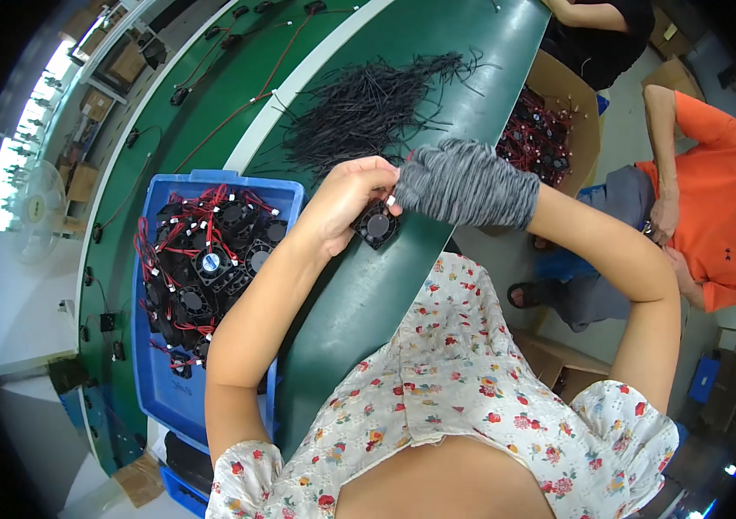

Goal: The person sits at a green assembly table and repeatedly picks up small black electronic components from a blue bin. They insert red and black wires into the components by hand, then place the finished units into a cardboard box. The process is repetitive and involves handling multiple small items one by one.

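Note:
My bare left hand [352, 201] and my right hand [465, 183], in a grey knitted glove, meet above the green table [342, 307]. A small square black cooling fan [376, 226] hangs just below the left fingers, its white connector [391, 201] showing between the hands. The left fingers are closed in a pinch on the fan's lead. The right hand's fingers are bent in against the left fingertips; what they pinch is hidden by the glove. Beyond the hands lies a loose pile of thin black ties [359, 112].
On the left, a blue tray [290, 192] is heaped with black fans on red leads. Past a white rail [255, 143] runs a green conveyor [138, 203] with spaced-out fans. A cardboard box [588, 143] of fans, a person in orange [718, 208] and another in black [614, 43] are at right.

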### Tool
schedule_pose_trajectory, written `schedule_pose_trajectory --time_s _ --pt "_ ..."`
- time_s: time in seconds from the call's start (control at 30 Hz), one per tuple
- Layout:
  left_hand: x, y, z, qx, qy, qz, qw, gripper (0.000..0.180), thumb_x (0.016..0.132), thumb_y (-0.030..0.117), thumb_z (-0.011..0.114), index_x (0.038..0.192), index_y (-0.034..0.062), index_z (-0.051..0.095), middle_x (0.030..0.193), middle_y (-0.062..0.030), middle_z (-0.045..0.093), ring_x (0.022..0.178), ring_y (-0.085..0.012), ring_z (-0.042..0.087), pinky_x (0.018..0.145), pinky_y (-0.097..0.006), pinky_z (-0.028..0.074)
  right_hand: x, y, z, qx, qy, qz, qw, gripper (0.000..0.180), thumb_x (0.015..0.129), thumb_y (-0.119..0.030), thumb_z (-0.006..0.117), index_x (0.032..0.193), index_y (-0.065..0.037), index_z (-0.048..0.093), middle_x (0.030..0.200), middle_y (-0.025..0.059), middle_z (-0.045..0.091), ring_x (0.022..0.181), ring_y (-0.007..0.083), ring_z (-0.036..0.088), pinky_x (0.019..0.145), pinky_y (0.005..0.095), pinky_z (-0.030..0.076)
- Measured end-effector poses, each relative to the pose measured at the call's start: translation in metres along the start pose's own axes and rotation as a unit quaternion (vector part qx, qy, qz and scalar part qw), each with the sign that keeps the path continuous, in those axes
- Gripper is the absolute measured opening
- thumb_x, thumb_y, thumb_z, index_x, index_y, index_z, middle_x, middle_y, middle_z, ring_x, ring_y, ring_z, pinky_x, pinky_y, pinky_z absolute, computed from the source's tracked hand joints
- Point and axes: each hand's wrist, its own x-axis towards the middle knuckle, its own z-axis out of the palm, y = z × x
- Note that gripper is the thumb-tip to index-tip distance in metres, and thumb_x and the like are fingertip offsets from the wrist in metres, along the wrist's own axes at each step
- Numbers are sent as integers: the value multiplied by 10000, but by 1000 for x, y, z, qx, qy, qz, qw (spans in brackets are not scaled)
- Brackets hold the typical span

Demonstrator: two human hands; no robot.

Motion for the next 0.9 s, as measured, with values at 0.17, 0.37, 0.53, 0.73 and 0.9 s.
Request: schedule_pose_trajectory --time_s 0.17,0.37,0.53,0.73,0.9 --pt "-2 6 5 14 40 178 983 108 844 145 520 789 53 533 757 -34 568 677 -93 529 658 -211 421 -8 20 8 389 169 243 872 351 854 -395 432 829 -70 560 636 70 539 512 173 537 440 278 449" --pt "-4 3 8 166 62 334 926 88 833 96 549 791 19 553 775 -3 541 745 -73 496 698 -216 399 -9 1 4 718 34 270 641 424 880 -438 384 795 -44 516 627 32 530 402 100 482 391 198 405" --pt "-1 -1 8 182 45 393 900 75 822 75 553 787 8 551 717 9 527 686 -52 484 644 -202 393 -9 0 -1 618 73 239 746 226 854 -272 497 831 -54 553 627 16 534 473 97 506 441 220 417" --pt "-8 4 16 114 31 253 960 101 827 97 537 758 24 536 653 3 522 617 -51 484 594 -200 397 -10 0 0 36 260 1 965 158 776 -220 543 757 -64 554 658 63 524 625 199 557 543 337 459" --pt "-7 5 4 32 -10 18 999 63 816 108 496 791 55 520 691 -15 536 597 -90 520 586 -214 434 -8 -4 -9 -117 26 -30 992 189 785 -236 485 791 -69 574 725 105 532 691 251 561 602 370 465"
